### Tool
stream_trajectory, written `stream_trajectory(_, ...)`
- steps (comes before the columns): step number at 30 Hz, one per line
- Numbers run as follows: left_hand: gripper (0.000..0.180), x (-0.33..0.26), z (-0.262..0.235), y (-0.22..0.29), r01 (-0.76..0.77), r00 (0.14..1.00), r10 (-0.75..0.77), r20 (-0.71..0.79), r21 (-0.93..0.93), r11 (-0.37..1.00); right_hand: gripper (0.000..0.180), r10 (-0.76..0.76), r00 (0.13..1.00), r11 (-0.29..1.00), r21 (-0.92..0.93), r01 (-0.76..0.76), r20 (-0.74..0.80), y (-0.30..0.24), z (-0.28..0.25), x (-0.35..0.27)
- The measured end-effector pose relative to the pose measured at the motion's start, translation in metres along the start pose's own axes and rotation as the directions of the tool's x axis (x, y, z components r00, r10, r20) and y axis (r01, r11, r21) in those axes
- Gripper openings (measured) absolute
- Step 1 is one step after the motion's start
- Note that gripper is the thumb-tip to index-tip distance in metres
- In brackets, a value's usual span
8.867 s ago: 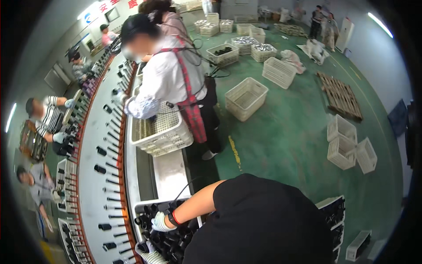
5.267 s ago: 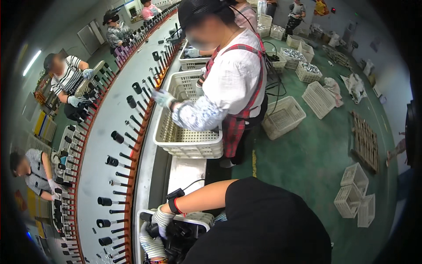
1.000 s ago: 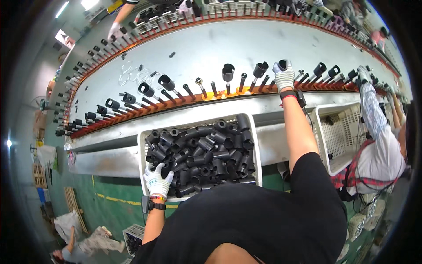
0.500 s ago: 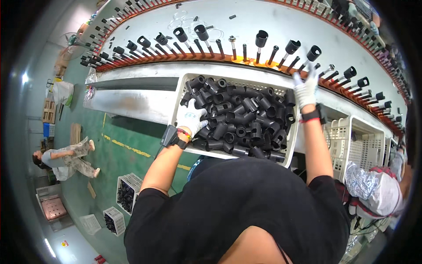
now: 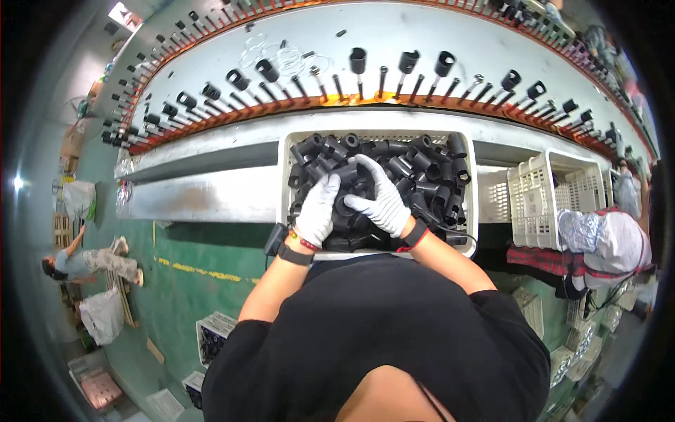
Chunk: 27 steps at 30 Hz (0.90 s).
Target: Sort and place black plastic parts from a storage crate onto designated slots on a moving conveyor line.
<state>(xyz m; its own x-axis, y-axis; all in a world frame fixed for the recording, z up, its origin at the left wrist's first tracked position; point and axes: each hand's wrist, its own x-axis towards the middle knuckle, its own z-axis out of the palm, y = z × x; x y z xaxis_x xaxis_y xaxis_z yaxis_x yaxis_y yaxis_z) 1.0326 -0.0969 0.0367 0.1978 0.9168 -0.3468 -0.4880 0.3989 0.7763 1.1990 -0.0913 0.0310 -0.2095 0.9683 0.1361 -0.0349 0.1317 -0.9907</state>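
Observation:
A white slotted crate (image 5: 470, 184) full of short black tube parts (image 5: 422, 165) stands on the steel ledge in front of me. Both my hands wear white gloves and lie on the pile near its front. My left hand (image 5: 316, 209) rests with fingers together on the parts, and what it grips is hidden. My right hand (image 5: 378, 197) is spread over the parts beside it, thumb toward the left hand. Black wristbands sit on both wrists. Beyond the crate runs a curved white conveyor (image 5: 394, 32) with an orange edge and rows of pegs, some carrying black parts (image 5: 357, 60).
An empty white crate (image 5: 555, 200) stands to the right, with another person's sleeve (image 5: 598, 235) beside it. A person (image 5: 84, 261) crouches on the green floor at the far left, near small crates (image 5: 214, 337) and bags.
My right hand has come back from the crate's far right rim by the pegs onto the pile, next to my left hand. The view has swung slightly.

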Motion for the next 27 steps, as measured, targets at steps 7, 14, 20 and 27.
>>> stream_trajectory(7, 0.036, 0.004, 0.050, -0.034, 0.323, 0.937, -0.280, 0.210, -0.207, 0.924, 0.055, 0.194, 0.981, 0.943, 0.271, -0.191, 0.017, -0.026, -0.078, 0.002)
stream_trajectory(14, 0.061, 0.022, 0.112, -0.071, 0.092, 0.971, -0.147, 0.187, 0.275, 0.957, 0.028, 0.397, 0.887, 0.555, 0.831, -0.026, -0.236, 0.012, -0.174, 0.003)
stream_trajectory(20, 0.042, 0.029, 0.093, -0.091, -0.224, 0.972, 0.214, 0.093, 0.628, 0.746, 0.027, 0.067, 0.532, 0.851, 0.327, 0.411, -0.844, 0.078, -0.430, 0.049)
stream_trajectory(27, 0.024, 0.009, 0.083, -0.136, -0.034, 0.943, 0.098, -0.317, 0.201, 0.979, 0.034, 0.012, 0.283, 0.949, 0.100, 0.298, -0.959, 0.066, -0.629, 0.120)
